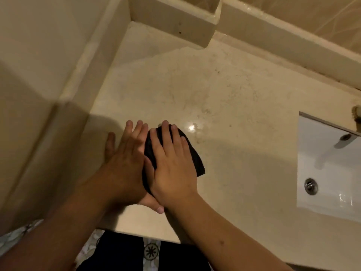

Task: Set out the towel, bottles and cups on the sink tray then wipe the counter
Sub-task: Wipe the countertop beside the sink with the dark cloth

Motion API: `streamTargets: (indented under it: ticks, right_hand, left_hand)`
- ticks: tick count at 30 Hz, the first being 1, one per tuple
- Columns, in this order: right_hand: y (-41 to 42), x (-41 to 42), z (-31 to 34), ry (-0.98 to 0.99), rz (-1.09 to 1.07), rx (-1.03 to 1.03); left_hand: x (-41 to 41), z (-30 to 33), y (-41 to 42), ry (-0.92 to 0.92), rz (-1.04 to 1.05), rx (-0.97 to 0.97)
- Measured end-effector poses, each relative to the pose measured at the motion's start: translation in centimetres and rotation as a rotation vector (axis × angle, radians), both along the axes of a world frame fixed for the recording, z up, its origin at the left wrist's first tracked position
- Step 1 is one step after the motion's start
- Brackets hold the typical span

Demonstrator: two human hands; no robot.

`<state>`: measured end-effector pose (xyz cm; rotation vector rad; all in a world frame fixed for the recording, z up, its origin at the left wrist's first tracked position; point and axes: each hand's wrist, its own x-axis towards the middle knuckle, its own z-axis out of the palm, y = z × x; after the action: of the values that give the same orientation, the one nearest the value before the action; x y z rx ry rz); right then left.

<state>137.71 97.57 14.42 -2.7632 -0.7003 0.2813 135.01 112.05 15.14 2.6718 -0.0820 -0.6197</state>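
Dark cloth (pixel 192 153) pinned flat on the surface (pixel 224 90), near the front edge, under both hands.

Right hand (pixel 172 169) spread, palm down on the cloth; left hand (pixel 125 163) spread flat just beside it, fingers overlapping the cloth's left edge. Judged soft, light, limp, likely to bunch under push; best held by flat palm pressure or gathered at the exposed right corner. Sink (pixel 328 173) set well to the right, drain and spout visible. Raised ledge (pixel 172 18) and wall at the rear. No bottles, cups or tray in view; wiping path unobstructed.
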Motion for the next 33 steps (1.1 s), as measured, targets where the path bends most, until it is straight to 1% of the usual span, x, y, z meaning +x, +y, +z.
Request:
streamTargets:
  ticks: [3, 5, 7, 10, 14, 18, 20, 21, 22, 24, 26, 28, 30, 31, 33]
  right_hand:
    - [-1.7, -0.6, -0.1, 0.048, 0.067, -0.01]
    - [-4.0, -1.2, 0.0, 0.06, 0.071, -0.014]
    - [-6.6, -1.9, -0.1, 0.038, 0.036, 0.004]
    - [-11.3, -2.6, -0.3, -0.005, -0.057, 0.02]
    - [-18.5, -2.2, -0.1, -0.015, -0.275, 0.054]
    - [-26.3, 0.5, 0.9, 0.012, -0.651, 0.056]
    - [-28.3, 1.6, 1.8, -0.013, -0.862, 0.108]
    - [-28.2, 1.9, 2.4, -0.047, -0.932, 0.152]
    - [-27.3, 1.8, 3.1, -0.084, -0.951, 0.213]
    - [-23.3, 1.3, 4.3, -0.126, -0.856, 0.362]
    - [-18.3, 0.1, 4.6, -0.114, -0.646, 0.411]
    - [-13.9, -2.0, 3.7, 0.002, -0.395, 0.381]
    - [-11.1, -4.0, 2.6, 0.119, -0.178, 0.293]
    - [-10.7, -4.8, 2.1, 0.159, -0.128, 0.244]
    - [-11.7, -5.8, 1.6, 0.191, -0.095, 0.212]
  left_hand:
    - [0.0, 0.1, 0.0, 0.017, 0.053, -0.014]
    - [0.2, 0.1, -0.4, 0.048, 0.052, 0.068]
    - [0.5, 0.1, -0.9, 0.062, 0.034, 0.16]
    - [0.7, 0.2, -1.4, 0.056, 0.022, 0.204]
    - [0.7, 0.5, -2.0, 0.084, -0.003, 0.256]
    - [1.1, 1.0, -2.4, 0.098, -0.033, 0.265]
    - [0.5, 1.3, -3.3, 0.074, -0.073, 0.201]
    - [0.0, 1.4, -4.1, 0.048, -0.091, 0.16]
    - [-0.6, 1.5, -5.2, 0.023, -0.109, 0.131]
    - [-1.6, 1.5, -7.6, 0.021, -0.114, 0.11]
    - [-2.1, 1.4, -9.3, 0.052, -0.057, 0.093]
    - [-2.2, 1.0, -10.0, 0.082, -0.029, 0.098]
    - [-2.4, 0.6, -9.9, 0.081, -0.103, 0.142]
    - [-2.5, 0.4, -9.8, 0.078, -0.143, 0.168]
    - [-2.6, 0.4, -9.9, 0.09, -0.159, 0.21]
